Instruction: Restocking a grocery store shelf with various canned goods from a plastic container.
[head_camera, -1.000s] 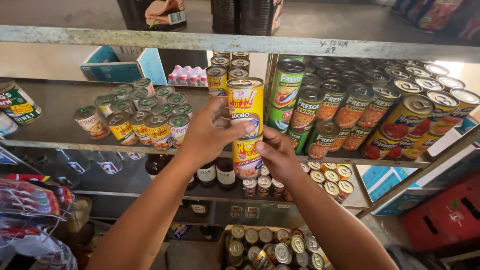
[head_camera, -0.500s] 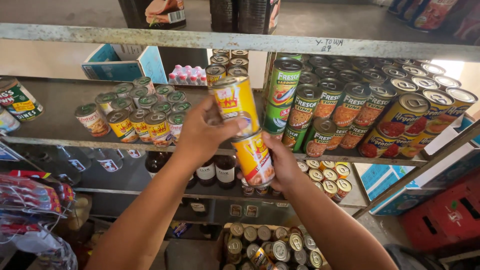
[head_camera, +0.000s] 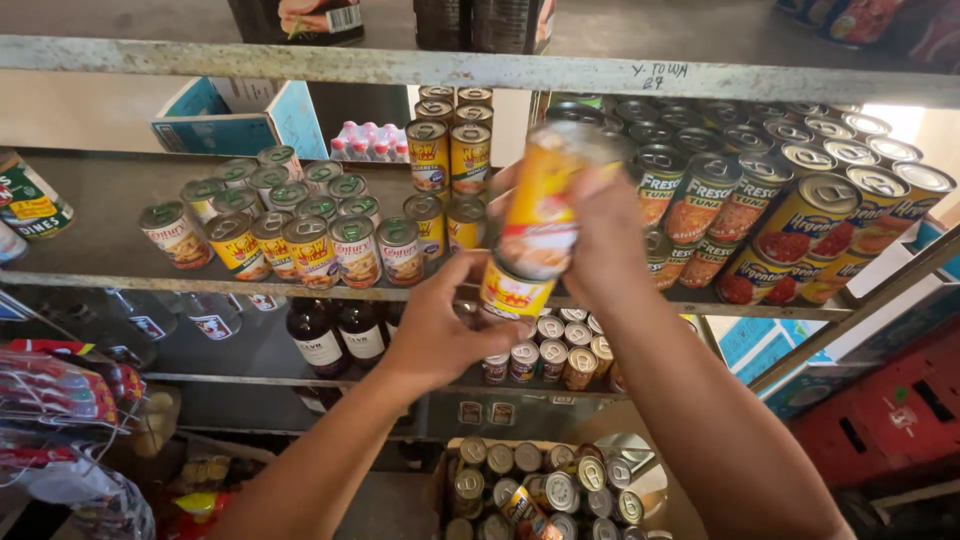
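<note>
Right hand (head_camera: 610, 235) is clamped on a tilted yellow can (head_camera: 545, 210) (label blurred), raised before the shelf (head_camera: 120, 280). Left hand (head_camera: 440, 325), just below, pinches a second can (head_camera: 512, 292) by its lower edge. Small tins (head_camera: 290, 240) stand left of both grips.

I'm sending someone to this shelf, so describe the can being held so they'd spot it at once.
On the middle metal shelf, between the short cans and the tilted tall ones, both hands lift a tall yellow can. Unlike its neighbours, it's off the shelf, tilted and blurred.
</note>
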